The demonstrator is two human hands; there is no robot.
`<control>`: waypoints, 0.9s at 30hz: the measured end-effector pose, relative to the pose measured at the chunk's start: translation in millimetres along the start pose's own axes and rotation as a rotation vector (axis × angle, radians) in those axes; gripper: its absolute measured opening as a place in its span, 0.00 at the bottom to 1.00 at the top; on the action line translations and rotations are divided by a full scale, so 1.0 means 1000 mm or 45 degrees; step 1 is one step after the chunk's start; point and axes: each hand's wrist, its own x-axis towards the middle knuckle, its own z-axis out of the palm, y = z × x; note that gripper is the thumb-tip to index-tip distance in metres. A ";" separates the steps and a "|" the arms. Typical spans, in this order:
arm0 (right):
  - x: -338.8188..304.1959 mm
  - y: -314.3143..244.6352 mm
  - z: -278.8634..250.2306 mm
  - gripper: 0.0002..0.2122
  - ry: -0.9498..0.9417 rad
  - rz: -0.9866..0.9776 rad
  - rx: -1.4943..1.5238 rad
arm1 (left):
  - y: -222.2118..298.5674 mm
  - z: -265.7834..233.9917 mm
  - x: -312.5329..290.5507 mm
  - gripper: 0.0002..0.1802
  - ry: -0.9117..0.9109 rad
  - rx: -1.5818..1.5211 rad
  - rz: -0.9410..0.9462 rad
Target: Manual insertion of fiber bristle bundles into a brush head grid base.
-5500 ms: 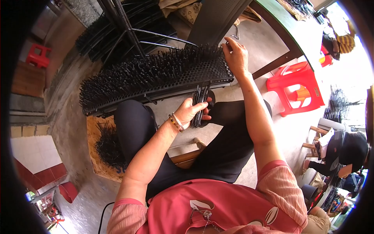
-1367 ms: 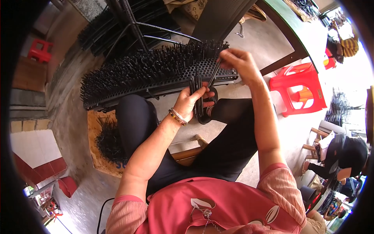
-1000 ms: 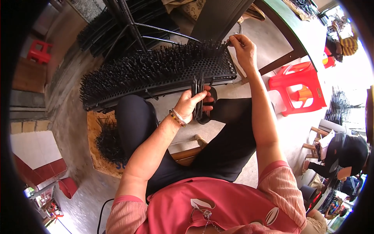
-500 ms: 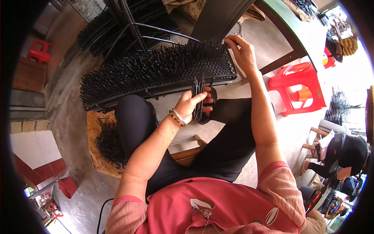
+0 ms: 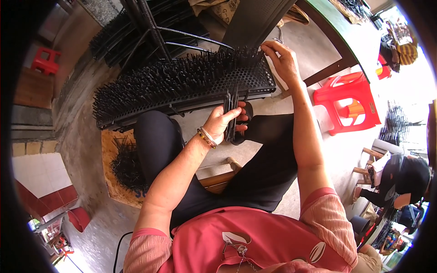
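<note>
A long black perforated rack (image 5: 255,81) lies across in front of my knees, with a dense crowd of thin black sticks (image 5: 159,84) standing in its holes. My left hand (image 5: 221,123) is closed around a bundle of similar black sticks (image 5: 230,109), held upright before the rack's near edge. At the rack's far right part, my right hand (image 5: 284,63) is pinched beside the tops of the standing sticks. Whatever lies between its fingertips is too small to make out. Several rows of holes near the right end show bare.
A cardboard piece (image 5: 109,168) with a heap of black sticks (image 5: 127,166) lies left of my knee. Black metal bars (image 5: 154,32) rise behind the rack. To the right are a green-topped table (image 5: 325,22) and a red plastic stool (image 5: 348,100). People sit farther right.
My right hand has shifted very slightly left at the rack's right end. The left hand and its bundle stay in nearly the same place.
</note>
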 end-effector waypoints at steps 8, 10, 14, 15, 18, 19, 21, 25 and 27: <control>0.001 -0.005 0.000 0.06 -0.013 -0.125 0.018 | -0.001 0.000 -0.001 0.16 0.007 0.014 -0.003; 0.000 -0.006 0.000 0.06 -0.100 -0.060 0.052 | -0.001 0.000 0.000 0.16 0.009 0.014 -0.004; -0.001 0.002 0.002 0.07 -0.182 -0.126 0.000 | -0.001 0.002 0.000 0.16 0.014 0.011 -0.017; -0.003 0.002 0.002 0.07 -0.186 -0.085 -0.048 | 0.000 0.004 -0.001 0.14 0.033 -0.004 0.000; -0.004 0.001 0.004 0.06 -0.180 -0.046 -0.098 | 0.001 0.002 -0.001 0.14 0.036 -0.007 0.000; -0.005 0.000 0.004 0.06 -0.169 -0.048 -0.099 | 0.001 0.002 -0.001 0.16 0.020 0.006 -0.016; -0.007 -0.004 0.005 0.07 -0.143 -0.029 -0.126 | 0.001 0.003 -0.002 0.16 0.018 0.015 -0.007; -0.009 -0.004 0.014 0.07 -0.032 0.102 -0.221 | 0.001 0.004 -0.001 0.16 0.000 0.026 -0.001; -0.011 -0.007 0.021 0.07 -0.002 0.052 -0.242 | 0.001 0.004 -0.002 0.16 0.004 0.030 -0.005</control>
